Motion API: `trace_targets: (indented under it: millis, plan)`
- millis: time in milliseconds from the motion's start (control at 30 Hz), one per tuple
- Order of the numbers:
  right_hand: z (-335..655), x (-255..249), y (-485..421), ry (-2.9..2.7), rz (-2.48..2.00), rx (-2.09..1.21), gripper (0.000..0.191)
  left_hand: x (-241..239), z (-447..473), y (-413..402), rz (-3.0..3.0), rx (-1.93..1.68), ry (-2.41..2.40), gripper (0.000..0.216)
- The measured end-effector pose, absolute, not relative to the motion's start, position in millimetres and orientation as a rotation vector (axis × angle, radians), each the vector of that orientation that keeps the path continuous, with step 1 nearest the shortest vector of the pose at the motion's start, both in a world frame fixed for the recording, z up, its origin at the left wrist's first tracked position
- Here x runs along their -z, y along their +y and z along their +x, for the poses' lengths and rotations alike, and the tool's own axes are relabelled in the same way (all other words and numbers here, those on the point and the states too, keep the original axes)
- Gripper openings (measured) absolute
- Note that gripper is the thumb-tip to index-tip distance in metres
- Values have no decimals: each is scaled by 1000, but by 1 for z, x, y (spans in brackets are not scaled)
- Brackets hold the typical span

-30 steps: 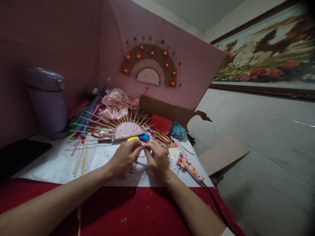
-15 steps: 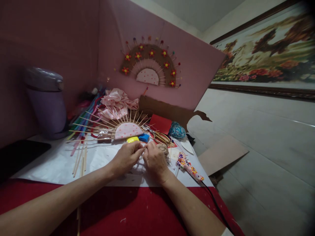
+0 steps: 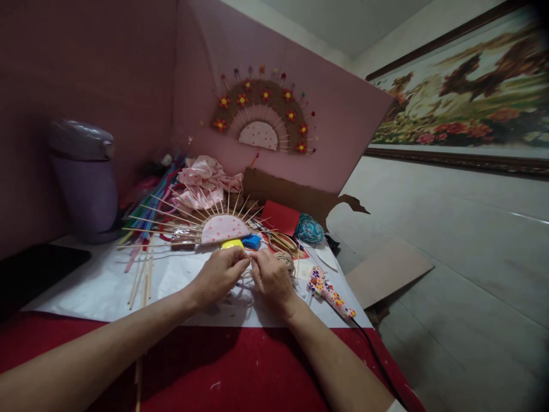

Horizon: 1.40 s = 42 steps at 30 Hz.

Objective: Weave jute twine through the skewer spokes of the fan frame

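Low at frame centre, left hand (image 3: 219, 276) and right hand (image 3: 273, 278) meeting fingertip to fingertip, pinching a twine strand (image 3: 247, 277). Seemingly twisting or knotting; next calls for steady tension. Beyond: twine ball (image 3: 285, 261), skewer fan (image 3: 223, 226).

I see a table under a red cloth (image 3: 240, 366); a white paper sheet (image 3: 107, 286) covers its far part. On the paper lie a fan of sticks (image 3: 223, 228), loose sticks (image 3: 139, 280), twine (image 3: 285, 262), a patterned glue gun (image 3: 330, 293), teal yarn (image 3: 309, 229) and a red card (image 3: 281, 217). A purple bin (image 3: 86, 180) stands at the left.
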State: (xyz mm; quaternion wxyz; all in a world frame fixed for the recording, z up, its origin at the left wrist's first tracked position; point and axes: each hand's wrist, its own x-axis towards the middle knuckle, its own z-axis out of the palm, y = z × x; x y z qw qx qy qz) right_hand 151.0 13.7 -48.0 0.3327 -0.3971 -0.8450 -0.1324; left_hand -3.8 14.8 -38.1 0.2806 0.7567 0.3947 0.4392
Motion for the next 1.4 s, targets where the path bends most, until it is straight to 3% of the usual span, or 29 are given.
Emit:
trace_targets:
  millis: [267,667,1133,1400]
  plan:
    - [152,50,14,-2190,-917,126,21,31,-3,11,1907,-1152,1029,25]
    - [152,50,15,-2067,-883,114,21,26,-3,9,1755,-1140,985,24]
    - [147,50,15,-2205,-1214,633,15,27,0,8,1767,-1125,958,25]
    - [148,35,9,-2129,-1169,668,15,14,4,1,1767,-1221,836,17]
